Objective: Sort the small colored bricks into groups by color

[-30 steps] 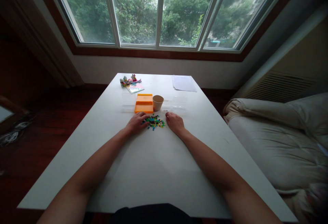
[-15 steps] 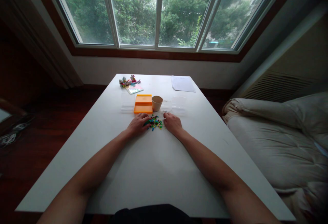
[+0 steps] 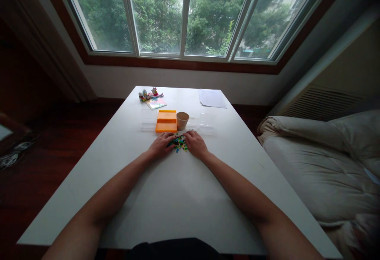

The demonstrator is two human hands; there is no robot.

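Small green, yellow, blue and dark pieces [image 3: 179,143] lie in a loose pile on the white table [image 3: 178,196]. My left hand [image 3: 162,144] rests at the pile's left side, thumb and fingers apart around its edge, holding nothing that I can see. On the right side, my right hand [image 3: 196,142] touches the pile with its fingers spread and bent over the pieces. Just behind the hands are an orange tray [image 3: 166,126] with two compartments and a brown paper cup [image 3: 182,121], side by side.
Clear plastic containers [image 3: 207,120] flank the tray and cup. Small colourful figures [image 3: 145,95] and a shiny card [image 3: 156,102] sit at the back left. Papers [image 3: 212,98] lie at the back right. A cushioned seat [image 3: 320,169] stands right of the table.
My right hand has moved left onto the pile's right edge, and its fingers have spread. My left hand has stayed nearly in place.
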